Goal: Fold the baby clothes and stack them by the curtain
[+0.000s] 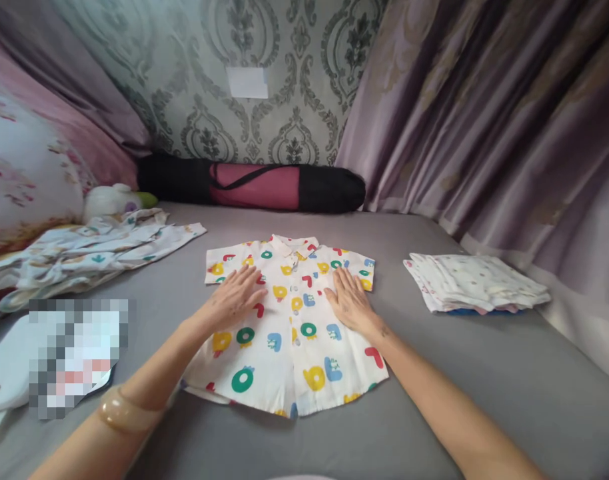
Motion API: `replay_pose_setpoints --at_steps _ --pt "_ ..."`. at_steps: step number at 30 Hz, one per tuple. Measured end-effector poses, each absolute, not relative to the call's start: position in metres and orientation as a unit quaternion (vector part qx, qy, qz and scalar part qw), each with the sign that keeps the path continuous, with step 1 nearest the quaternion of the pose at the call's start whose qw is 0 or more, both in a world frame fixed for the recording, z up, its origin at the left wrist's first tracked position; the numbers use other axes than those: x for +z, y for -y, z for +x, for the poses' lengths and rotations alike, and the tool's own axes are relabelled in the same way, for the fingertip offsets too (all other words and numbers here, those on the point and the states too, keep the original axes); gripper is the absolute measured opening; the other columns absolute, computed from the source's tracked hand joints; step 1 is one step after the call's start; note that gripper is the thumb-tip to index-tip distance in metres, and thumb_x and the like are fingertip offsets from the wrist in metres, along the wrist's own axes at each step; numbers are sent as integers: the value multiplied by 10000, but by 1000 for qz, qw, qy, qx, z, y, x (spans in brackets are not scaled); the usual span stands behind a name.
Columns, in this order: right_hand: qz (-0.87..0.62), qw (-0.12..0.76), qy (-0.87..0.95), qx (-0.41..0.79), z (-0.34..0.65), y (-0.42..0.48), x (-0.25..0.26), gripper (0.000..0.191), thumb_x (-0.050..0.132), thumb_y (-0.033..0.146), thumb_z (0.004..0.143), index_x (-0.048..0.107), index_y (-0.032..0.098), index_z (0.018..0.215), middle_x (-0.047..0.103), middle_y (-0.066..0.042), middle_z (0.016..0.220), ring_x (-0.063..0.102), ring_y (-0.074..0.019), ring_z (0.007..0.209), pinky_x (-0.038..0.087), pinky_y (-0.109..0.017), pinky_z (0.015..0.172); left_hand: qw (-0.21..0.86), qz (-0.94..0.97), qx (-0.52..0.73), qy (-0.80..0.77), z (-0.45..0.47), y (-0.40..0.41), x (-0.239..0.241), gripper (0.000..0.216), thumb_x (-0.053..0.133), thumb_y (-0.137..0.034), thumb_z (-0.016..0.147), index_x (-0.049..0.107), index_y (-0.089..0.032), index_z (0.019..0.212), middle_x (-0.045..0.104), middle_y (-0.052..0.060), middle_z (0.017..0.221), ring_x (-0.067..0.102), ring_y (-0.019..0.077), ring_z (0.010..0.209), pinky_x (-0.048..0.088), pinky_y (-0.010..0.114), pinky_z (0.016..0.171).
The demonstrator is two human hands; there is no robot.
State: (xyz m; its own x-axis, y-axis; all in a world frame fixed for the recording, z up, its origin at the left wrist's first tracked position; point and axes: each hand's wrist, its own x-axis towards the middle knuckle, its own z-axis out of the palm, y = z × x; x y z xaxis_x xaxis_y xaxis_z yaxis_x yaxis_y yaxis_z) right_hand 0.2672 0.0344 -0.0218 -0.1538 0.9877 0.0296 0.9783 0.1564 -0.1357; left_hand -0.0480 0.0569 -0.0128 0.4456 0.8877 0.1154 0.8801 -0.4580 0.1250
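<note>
A small white short-sleeved shirt (279, 360) with colourful letter prints lies spread front side up on the grey sheet (354, 440). Its collar points away from me and its hem faces me. My left hand (237, 295) rests flat on the left half of the shirt, fingers stretched toward the sleeve. On the other half, just below the right sleeve, my right hand (352, 301) lies flat with its fingers extended. The button front runs between the two hands. Neither hand grips the cloth.
Folded clothes (474, 283) are stacked at the right. A loose heap of printed clothes (104, 253) lies at the left, with a white plush toy (112, 201) behind it. A black and maroon long bag (254, 185) lies along the wall. A blurred-out item (82, 357) is at the near left.
</note>
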Motion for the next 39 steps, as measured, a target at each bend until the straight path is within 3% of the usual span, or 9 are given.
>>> replay_pose_setpoints --at_steps 4,9,13,19,27,29,33,36,39 --pt "-642 36 760 98 278 -43 -23 714 177 502 988 192 30 1523 114 -137 1599 76 -242 1479 59 -423 1200 38 858 19 -512 -45 -49 -33 672 209 -535 976 288 -126 1504 257 127 1577 184 265 1467 138 464 1185" --pt "-607 54 781 139 271 -5 7 689 128 534 990 120 136 1552 74 -88 1611 0 -217 1481 63 -463 1198 75 874 9 -479 -47 -22 -17 679 195 -575 975 228 -183 1529 222 119 1588 151 271 1474 144 492 1181" --pt "-552 36 823 134 261 37 7 644 172 554 991 185 227 1545 84 -59 1614 16 -234 1482 80 -513 1187 90 923 23 -373 -32 22 -8 672 250 -593 969 160 -255 1543 180 78 1599 152 249 1474 148 460 1190" --pt "-540 14 831 131 253 53 5 608 222 493 1006 245 183 1529 105 -105 1607 50 -266 1479 115 -566 1173 100 931 22 -349 -28 45 -3 821 349 -693 896 148 -233 1545 156 108 1597 159 293 1465 139 468 1190" --pt "-435 71 891 108 216 94 4 608 344 371 996 223 89 1521 180 -131 1590 103 -231 1477 129 -487 1205 118 933 23 -339 -20 64 2 881 356 -681 899 25 -191 1552 164 140 1592 172 288 1465 136 482 1191" --pt "-436 68 890 116 214 99 3 616 357 373 993 209 102 1527 159 -130 1595 93 -240 1477 120 -494 1205 107 930 25 -351 -23 62 -1 834 349 -666 909 54 -228 1553 175 102 1597 175 265 1467 144 459 1194" --pt "-410 66 897 152 213 103 10 600 351 395 1001 191 186 1540 120 -83 1608 39 -222 1481 59 -494 1209 36 886 49 -460 -37 54 -15 669 279 -607 951 262 -259 1522 259 83 1577 186 289 1465 145 521 1180" --pt "-381 58 901 199 217 100 22 562 334 401 1010 224 224 1532 138 -61 1608 77 -194 1479 102 -456 1211 29 879 29 -474 -46 45 -17 660 265 -623 943 364 -252 1481 317 92 1555 260 311 1440 259 522 1139" --pt "-427 76 881 188 232 93 31 531 287 380 1022 239 224 1528 144 -44 1608 84 -174 1478 136 -434 1207 54 890 -8 -452 -47 27 1 614 260 -632 940 506 -271 1372 460 85 1476 449 297 1336 368 476 1077"
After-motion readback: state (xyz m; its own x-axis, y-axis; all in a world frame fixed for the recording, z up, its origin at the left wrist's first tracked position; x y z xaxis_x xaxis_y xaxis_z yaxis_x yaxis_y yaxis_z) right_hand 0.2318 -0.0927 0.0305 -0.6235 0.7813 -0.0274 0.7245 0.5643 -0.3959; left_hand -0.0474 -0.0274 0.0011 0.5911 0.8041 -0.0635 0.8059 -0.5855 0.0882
